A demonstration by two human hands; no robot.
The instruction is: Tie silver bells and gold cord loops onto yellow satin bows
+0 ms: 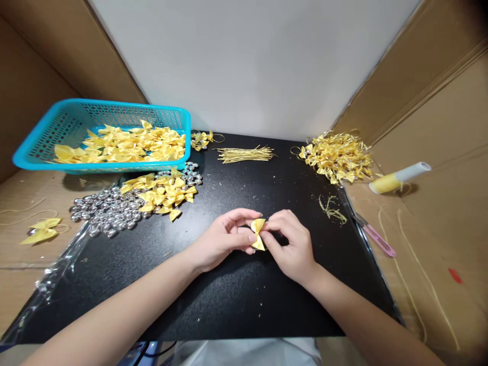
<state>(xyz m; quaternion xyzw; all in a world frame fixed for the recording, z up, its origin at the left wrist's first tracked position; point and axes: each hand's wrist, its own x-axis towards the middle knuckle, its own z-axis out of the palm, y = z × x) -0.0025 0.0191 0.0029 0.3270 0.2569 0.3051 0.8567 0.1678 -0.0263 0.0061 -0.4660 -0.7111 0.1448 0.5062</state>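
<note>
Over the middle of the black board, a small yellow ribbon bow (258,234) is held between both hands. My left hand (227,235) pinches it from the left, thumb laid across its centre. From the other side my right hand (290,241) closes thumb and forefinger at the bow's right edge; whether it grips the ribbon or something thin behind it is hidden. Left of the hands lie a loose pile of yellow bows (168,193) and many shiny silver beads (114,211). Beyond the hands rests a bundle of gold cords (246,154).
A blue basket (186,137) full of bows stands at the back left. At the back right is a heap of finished-looking bows with gold loops (337,157). Pink-handled scissors (379,240), cord scraps (332,210) and a yellow-white tube (400,178) are along the right side.
</note>
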